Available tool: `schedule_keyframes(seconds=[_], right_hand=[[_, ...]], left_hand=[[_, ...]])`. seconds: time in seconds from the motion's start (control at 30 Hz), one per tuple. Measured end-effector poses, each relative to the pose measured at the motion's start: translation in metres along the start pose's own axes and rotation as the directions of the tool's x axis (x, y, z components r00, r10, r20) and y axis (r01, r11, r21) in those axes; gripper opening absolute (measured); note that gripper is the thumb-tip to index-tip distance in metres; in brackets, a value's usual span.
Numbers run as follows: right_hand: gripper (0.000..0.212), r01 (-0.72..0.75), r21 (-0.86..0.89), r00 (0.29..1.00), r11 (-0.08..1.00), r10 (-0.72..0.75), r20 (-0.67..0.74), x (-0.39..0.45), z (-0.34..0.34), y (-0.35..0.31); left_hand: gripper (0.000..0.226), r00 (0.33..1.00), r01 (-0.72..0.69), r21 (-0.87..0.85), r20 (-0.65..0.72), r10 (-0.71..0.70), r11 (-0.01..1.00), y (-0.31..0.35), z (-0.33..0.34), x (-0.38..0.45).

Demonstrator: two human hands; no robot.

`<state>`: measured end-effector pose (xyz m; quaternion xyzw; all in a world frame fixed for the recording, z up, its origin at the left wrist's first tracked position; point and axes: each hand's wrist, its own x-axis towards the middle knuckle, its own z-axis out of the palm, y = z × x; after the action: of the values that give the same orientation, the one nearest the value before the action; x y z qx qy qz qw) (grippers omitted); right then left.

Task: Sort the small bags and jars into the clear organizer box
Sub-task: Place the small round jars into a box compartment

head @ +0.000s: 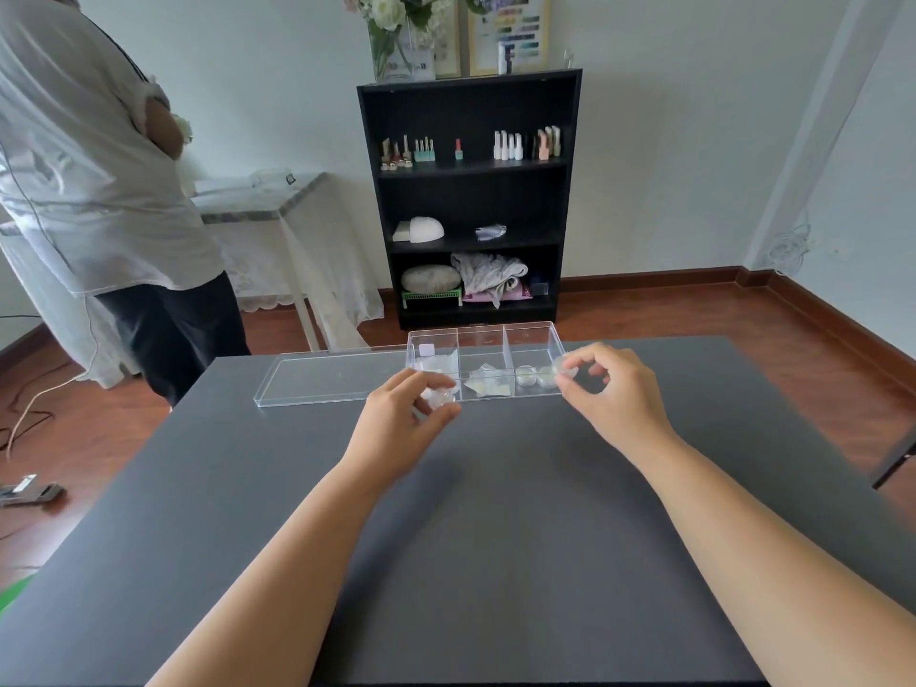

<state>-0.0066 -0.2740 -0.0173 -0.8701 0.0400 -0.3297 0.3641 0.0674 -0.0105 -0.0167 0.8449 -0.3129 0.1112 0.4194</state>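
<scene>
Table fills the lower frame, dark grey and matte, wood floor around it. Clear box sits mid-frame at the far edge, lid flat to its left, bags and jars inside. Left hand pinches a small clear jar; right hand grips another over the box's right end. Black shelf top center, someone standing upper left.
</scene>
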Motion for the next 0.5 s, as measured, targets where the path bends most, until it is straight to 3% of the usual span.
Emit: schedule_keyframes(seconds=[0.13,0.27,0.5], right_hand=[[0.010,-0.077,-0.054,0.993,0.996,0.082,0.083,0.042,-0.009,0.001],[0.003,-0.116,-0.188,0.948,0.975,0.165,0.273,0.076,-0.004,-0.001],[0.006,-0.038,-0.397,0.843,0.917,0.243,0.480,0.106,0.011,-0.016]], left_hand=[[0.020,0.998,-0.041,-0.018,0.046,0.042,0.999,0.023,0.014,0.041],[0.025,0.995,-0.046,0.014,0.095,0.044,0.999,0.040,0.028,0.083],[0.031,0.986,-0.002,0.129,0.168,-0.019,0.992,0.043,0.051,0.122]])
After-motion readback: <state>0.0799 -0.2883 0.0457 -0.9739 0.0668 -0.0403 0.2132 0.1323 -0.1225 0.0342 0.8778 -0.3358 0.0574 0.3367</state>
